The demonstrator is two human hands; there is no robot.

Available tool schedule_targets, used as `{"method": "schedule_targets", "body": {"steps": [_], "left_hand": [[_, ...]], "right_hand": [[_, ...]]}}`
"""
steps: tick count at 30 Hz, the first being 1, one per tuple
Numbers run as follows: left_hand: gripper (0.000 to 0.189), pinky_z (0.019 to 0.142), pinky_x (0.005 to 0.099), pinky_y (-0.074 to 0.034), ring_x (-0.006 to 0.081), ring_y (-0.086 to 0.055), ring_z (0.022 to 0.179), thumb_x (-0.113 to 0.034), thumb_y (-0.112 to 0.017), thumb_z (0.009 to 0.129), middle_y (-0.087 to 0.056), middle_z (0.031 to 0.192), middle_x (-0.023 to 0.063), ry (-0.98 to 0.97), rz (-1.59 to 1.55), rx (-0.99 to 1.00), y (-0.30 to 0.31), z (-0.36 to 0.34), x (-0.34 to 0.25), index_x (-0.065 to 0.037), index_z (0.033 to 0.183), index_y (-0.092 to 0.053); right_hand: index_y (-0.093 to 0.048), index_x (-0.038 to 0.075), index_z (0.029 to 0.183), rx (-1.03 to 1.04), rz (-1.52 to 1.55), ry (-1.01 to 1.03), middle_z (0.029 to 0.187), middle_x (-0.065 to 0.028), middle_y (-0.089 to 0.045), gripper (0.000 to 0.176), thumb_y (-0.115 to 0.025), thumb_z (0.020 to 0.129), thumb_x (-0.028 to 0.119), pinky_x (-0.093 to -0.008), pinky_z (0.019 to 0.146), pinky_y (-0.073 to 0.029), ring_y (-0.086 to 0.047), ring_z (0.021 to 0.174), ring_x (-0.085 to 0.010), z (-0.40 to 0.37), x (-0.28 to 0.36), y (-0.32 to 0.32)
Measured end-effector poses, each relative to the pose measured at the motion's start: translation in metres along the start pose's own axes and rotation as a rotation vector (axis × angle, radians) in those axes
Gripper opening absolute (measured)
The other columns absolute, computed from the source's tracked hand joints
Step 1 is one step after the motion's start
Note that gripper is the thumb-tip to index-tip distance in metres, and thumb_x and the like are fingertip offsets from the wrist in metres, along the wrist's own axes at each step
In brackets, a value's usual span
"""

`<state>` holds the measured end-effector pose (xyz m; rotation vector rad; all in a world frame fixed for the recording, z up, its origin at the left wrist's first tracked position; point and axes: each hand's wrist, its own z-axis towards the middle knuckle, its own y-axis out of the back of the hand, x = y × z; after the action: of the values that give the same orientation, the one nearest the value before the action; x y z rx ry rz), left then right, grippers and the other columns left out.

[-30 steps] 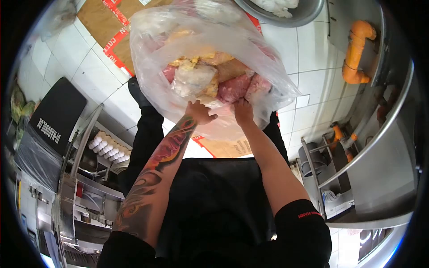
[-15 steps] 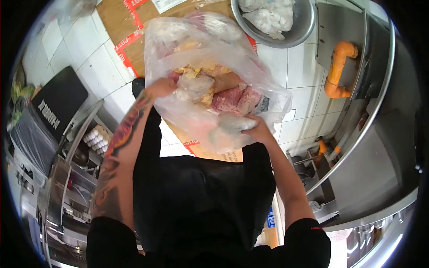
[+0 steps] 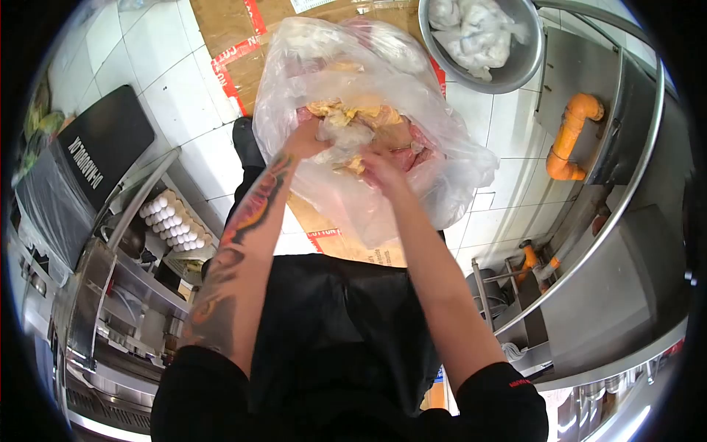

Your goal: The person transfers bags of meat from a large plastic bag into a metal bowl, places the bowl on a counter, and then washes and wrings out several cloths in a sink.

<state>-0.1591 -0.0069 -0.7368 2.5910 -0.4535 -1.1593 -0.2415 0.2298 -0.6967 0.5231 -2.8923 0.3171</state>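
Meat (image 3: 403,147) inside plastic bag (image 3: 451,180) lies under left hand (image 3: 305,140) and right hand (image 3: 379,166).

Your fingers on both your left hand (image 3: 305,140) and your right hand (image 3: 379,166) were buried in the crumpled folds of the big clear plastic bag (image 3: 449,177) of pink and yellow pieces, so your grip could not be made out. The top edge cut off the round steel bowl (image 3: 532,62) and the brown cardboard sheet (image 3: 221,29), whose red print was too broken to read.
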Motion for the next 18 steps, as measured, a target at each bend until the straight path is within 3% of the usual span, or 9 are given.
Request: {"method": "schedule_targets", "body": {"steps": [1, 3, 4, 8, 12, 16, 18], "left_hand": [[0.057, 0.096, 0.043, -0.049, 0.0357, -0.063, 0.111, -0.035, -0.078, 0.077, -0.067, 0.111, 0.0192, -0.004, 0.001, -0.001, -0.01, -0.007, -0.002, -0.005, 0.123, -0.064], [0.072, 0.102, 0.0424, -0.046, 0.037, -0.055, 0.123, -0.032, -0.082, 0.075, -0.054, 0.133, 0.0205, 0.027, 0.004, -0.225, -0.025, -0.021, -0.003, -0.007, 0.136, -0.053], [0.068, 0.102, 0.0447, -0.046, 0.0401, -0.052, 0.124, -0.031, -0.082, 0.076, -0.049, 0.137, 0.0212, 0.034, -0.059, -0.258, -0.029, -0.025, -0.005, -0.006, 0.133, -0.055], [0.068, 0.102, 0.0471, -0.045, 0.0421, -0.053, 0.12, -0.031, -0.082, 0.076, -0.052, 0.129, 0.0218, 0.01, -0.02, -0.227, -0.033, -0.04, -0.03, -0.007, 0.133, -0.055], [0.064, 0.099, 0.049, -0.045, 0.0411, -0.053, 0.115, -0.034, -0.079, 0.078, -0.054, 0.123, 0.0201, -0.035, 0.127, -0.258, -0.02, -0.061, -0.127, -0.009, 0.133, -0.056], [0.066, 0.101, 0.0471, -0.042, 0.0386, -0.052, 0.115, -0.035, -0.077, 0.08, -0.053, 0.128, 0.0183, -0.068, 0.115, -0.123, 0.019, -0.047, -0.248, -0.008, 0.135, -0.056], [0.063, 0.098, 0.0434, -0.045, 0.0357, -0.053, 0.114, -0.031, -0.076, 0.082, -0.054, 0.124, 0.0165, -0.249, -0.06, -0.107, 0.033, -0.04, -0.285, -0.008, 0.137, -0.055]], "right_hand": [[-0.038, 0.014, 0.144, -0.061, 0.003, -0.032, 0.142, -0.009, -0.049, 0.066, -0.071, 0.091, 0.033, -0.0488, 0.091, -0.052, -0.052, 0.126, -0.027, 0.017, -0.017, -0.017], [-0.035, 0.017, 0.145, -0.063, 0.15, -0.024, 0.142, -0.008, -0.047, 0.068, -0.071, 0.091, 0.035, -0.0517, 0.089, -0.053, -0.051, 0.126, -0.0278, 0.018, -0.011, -0.045], [-0.032, 0.019, 0.146, -0.068, 0.296, -0.018, 0.143, -0.007, -0.046, 0.07, -0.072, 0.091, 0.037, -0.0546, 0.087, -0.054, -0.05, 0.127, -0.0285, 0.012, -0.007, -0.053], [-0.034, 0.023, 0.145, -0.116, 0.252, 0.026, 0.141, -0.0064, -0.047, 0.066, -0.071, 0.092, 0.036, -0.0557, 0.083, -0.058, -0.051, 0.126, -0.0285, 0.005, -0.021, -0.038], [-0.033, 0.013, 0.147, -0.118, 0.246, 0.132, 0.136, -0.0144, -0.051, 0.066, -0.065, 0.095, 0.037, -0.042, 0.076, -0.063, -0.06, 0.114, -0.0259, -0.069, 0.0, 0.001], [-0.039, 0.008, 0.146, -0.291, 0.133, 0.354, 0.129, -0.0118, -0.059, 0.065, -0.058, 0.099, 0.048, -0.034, 0.075, -0.059, -0.064, 0.106, -0.0224, -0.147, 0.084, 0.034], [-0.044, 0.008, 0.143, -0.386, 0.131, 0.49, 0.127, -0.0078, -0.061, 0.062, -0.054, 0.1, 0.051, -0.0317, 0.076, -0.054, -0.064, 0.105, -0.0187, -0.17, 0.127, 0.043]]}}
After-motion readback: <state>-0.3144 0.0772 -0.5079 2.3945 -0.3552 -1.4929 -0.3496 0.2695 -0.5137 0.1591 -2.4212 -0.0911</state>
